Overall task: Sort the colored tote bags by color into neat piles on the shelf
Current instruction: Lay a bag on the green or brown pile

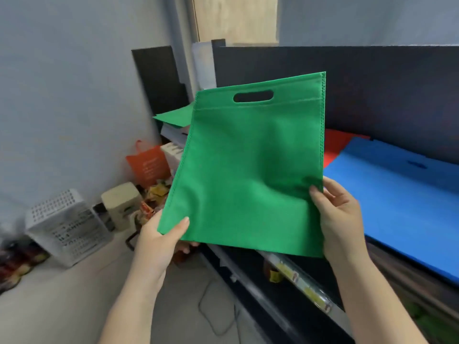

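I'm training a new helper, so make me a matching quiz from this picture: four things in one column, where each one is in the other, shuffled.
Things:
1. green tote bag
2. blue tote bags
3. orange bag
4. white perforated basket

Places:
A. on the floor by the wall, far left
B. held up by left hand and right hand
C. flat on the shelf, at right
D. standing behind the cream-coloured box

Pairs: 1-B, 2-C, 3-D, 4-A

White perforated basket [65, 225] (tipped over) beside cream canister [121, 204].
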`<state>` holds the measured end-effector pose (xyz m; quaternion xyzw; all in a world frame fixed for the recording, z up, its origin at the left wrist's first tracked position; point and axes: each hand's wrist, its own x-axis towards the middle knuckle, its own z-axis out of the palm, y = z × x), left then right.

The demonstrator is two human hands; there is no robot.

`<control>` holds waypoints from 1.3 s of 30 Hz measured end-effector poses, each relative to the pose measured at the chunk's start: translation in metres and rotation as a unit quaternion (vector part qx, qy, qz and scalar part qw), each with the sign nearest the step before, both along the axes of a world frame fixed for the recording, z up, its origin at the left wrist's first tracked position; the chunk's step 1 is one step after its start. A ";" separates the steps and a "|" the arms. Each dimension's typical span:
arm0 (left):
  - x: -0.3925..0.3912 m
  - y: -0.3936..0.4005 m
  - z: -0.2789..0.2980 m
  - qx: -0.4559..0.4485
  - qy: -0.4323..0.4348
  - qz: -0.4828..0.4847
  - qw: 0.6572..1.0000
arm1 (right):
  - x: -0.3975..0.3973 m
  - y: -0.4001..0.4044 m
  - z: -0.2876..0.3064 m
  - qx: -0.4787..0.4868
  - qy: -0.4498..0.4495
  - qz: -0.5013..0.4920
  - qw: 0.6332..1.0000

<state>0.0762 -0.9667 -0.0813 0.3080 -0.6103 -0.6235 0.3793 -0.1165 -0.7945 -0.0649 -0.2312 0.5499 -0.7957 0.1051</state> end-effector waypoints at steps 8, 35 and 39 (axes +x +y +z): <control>0.054 -0.116 -0.013 0.000 0.060 0.135 0.989 | 0.041 -0.149 0.000 -0.003 0.000 0.082 0.997; -0.061 -0.502 0.003 -0.179 -0.075 0.010 0.981 | -0.068 -0.468 0.007 0.319 0.195 -0.099 0.922; -0.104 -0.542 0.001 -0.222 -0.078 -0.017 0.972 | -0.091 -0.489 0.011 0.371 0.215 -0.138 0.893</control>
